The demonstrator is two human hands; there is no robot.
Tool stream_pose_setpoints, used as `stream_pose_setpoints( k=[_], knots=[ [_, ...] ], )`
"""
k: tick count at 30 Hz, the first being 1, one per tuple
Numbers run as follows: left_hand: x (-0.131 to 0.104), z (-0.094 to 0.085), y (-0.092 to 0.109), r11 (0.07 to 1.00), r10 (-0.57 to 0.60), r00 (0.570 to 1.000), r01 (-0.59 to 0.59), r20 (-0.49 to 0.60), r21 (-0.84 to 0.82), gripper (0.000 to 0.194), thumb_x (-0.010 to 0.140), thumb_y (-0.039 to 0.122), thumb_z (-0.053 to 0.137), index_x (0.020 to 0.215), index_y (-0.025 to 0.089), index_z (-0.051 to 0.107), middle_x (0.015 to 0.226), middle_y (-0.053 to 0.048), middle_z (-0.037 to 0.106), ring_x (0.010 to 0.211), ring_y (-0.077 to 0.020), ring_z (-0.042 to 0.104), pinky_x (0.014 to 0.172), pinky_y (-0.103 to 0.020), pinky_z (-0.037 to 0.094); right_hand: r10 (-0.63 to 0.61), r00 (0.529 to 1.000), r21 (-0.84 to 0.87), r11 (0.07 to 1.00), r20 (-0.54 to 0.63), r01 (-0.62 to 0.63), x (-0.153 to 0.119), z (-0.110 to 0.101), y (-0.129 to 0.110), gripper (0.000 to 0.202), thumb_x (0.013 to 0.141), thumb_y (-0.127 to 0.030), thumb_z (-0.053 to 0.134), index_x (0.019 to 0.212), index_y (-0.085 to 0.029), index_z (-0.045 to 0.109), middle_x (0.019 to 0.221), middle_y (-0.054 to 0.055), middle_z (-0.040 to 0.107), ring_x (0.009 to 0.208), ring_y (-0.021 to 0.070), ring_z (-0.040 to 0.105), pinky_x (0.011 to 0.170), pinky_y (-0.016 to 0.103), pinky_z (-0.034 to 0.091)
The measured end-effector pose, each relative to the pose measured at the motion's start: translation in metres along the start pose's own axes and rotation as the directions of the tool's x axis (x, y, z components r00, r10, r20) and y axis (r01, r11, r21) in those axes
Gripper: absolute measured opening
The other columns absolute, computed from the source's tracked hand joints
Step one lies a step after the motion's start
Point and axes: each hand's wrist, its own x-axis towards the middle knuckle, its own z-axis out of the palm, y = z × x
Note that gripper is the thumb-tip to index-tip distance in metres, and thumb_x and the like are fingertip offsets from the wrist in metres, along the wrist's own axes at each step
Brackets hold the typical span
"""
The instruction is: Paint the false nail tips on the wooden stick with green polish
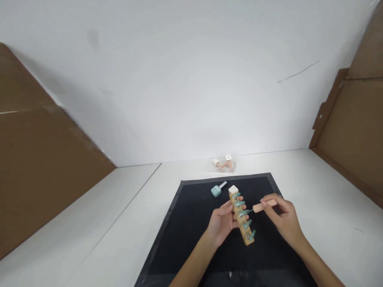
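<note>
My L hand [220, 226] grips the wooden strip [241, 222] w/ 5 green nail tips [243, 213], held over the black mat [179, 239]; R hand [284, 218] pinches the peach-handled brush [257, 208] btwn thumb & fingers, its end at the mid nail tip, can't tell if touching. White block [233, 189] at strip's far end, green bottle [216, 191] nearby on mat, clear packet [224, 169] past mat's far edge

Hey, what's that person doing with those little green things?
The person's left hand holds a wooden strip bearing five green nail-shaped tips. Their right hand holds a pink-handled brush, its end at the middle tip, though whether it touches is hard to tell. A green bottle lies farther back on the black mat.
</note>
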Motion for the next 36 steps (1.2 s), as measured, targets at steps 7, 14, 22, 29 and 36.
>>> stream_pose_setpoints(
  k=[7, 14, 22, 29, 36],
  knots=[
    [-0.003, -0.0014, 0.0018, 1.0, 0.009, 1.0, -0.009, 0.016, 0.004, 0.029, 0.073, 0.018, 0.055, 0.1, 0.012, 0.06, 0.084, -0.009, 0.067, 0.071, -0.0209, 0.064, 0.07, -0.033, 0.043, 0.087, 0.995, 0.129, 0.989, -0.055, -0.079, -0.0002, 0.0004, -0.001, 0.018, 0.076, -0.035, 0.055, 0.069, -0.02, 0.06, 0.048, -0.001, 0.055, 0.038, 0.0121, 0.046, 0.036, 0.023, 0.037],
    [-0.0003, 0.0023, 0.0002, 1.0, 0.003, 1.0, -0.002, -0.022, 0.024, 0.029, 0.071, 0.018, 0.058, 0.098, 0.012, 0.061, 0.083, -0.008, 0.067, 0.07, -0.0189, 0.064, 0.066, -0.03, 0.044, 0.062, 0.991, 0.155, 0.985, 0.117, -0.08, -0.0015, 0.0004, -0.0022, 0.021, 0.076, -0.038, 0.056, 0.072, -0.018, 0.062, 0.055, 0.0, 0.056, 0.039, 0.0104, 0.044, 0.037, 0.022, 0.037],
    [0.0005, 0.0004, 0.0, 0.999, 0.024, 0.999, -0.025, 0.023, 0.045, 0.031, 0.071, 0.019, 0.059, 0.102, 0.013, 0.059, 0.084, -0.008, 0.068, 0.072, -0.02, 0.065, 0.069, -0.031, 0.044, 0.114, 0.99, 0.092, 0.988, 0.079, -0.121, -0.0007, 0.002, -0.0007, 0.024, 0.076, -0.041, 0.055, 0.07, -0.018, 0.062, 0.053, 0.0, 0.055, 0.041, 0.012, 0.045, 0.038, 0.023, 0.039],
    [-0.001, -0.003, 0.0001, 0.996, 0.036, 0.999, -0.038, 0.031, 0.08, 0.035, 0.071, 0.021, 0.058, 0.105, 0.013, 0.058, 0.089, -0.011, 0.068, 0.073, -0.0221, 0.065, 0.069, -0.033, 0.044, 0.136, 0.991, 0.108, 0.985, 0.017, -0.137, 0.0003, 0.0027, 0.0005, 0.022, 0.077, -0.037, 0.056, 0.067, -0.018, 0.061, 0.056, 0.001, 0.059, 0.041, 0.0116, 0.044, 0.038, 0.023, 0.038],
    [-0.0038, -0.001, 0.0017, 0.997, 0.04, 0.999, -0.039, -0.001, 0.061, 0.032, 0.069, 0.02, 0.06, 0.1, 0.013, 0.061, 0.083, -0.009, 0.069, 0.069, -0.0204, 0.065, 0.065, -0.03, 0.044, 0.18, 0.982, 0.191, 0.967, -0.061, -0.166, 0.0, 0.0023, 0.0014, 0.018, 0.077, -0.035, 0.056, 0.069, -0.019, 0.059, 0.048, -0.004, 0.049, 0.039, 0.0105, 0.04, 0.038, 0.022, 0.036]
  ],
)
